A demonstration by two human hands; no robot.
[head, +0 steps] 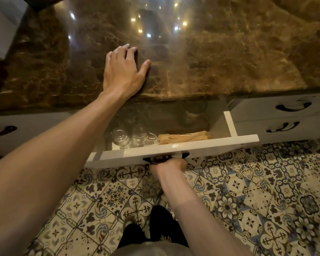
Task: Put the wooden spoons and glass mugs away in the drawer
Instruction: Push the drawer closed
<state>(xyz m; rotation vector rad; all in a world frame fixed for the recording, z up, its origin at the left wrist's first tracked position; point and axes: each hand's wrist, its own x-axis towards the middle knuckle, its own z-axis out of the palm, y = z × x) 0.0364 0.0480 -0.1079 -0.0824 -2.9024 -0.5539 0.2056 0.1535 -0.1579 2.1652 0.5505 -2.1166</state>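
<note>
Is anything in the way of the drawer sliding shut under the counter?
Nothing visible: the glass mugs and wooden spoons sit inside the drawer, the left hand rests on the countertop, the right hand grips the handle.

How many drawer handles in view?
4 handles: one far left, two on the right, one on the open drawer, gripped by the right hand. The left arm may hide more.

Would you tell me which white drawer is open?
The middle drawer, holding glass mugs and wooden spoons, its handle gripped by the right hand; the others are shut.
</note>
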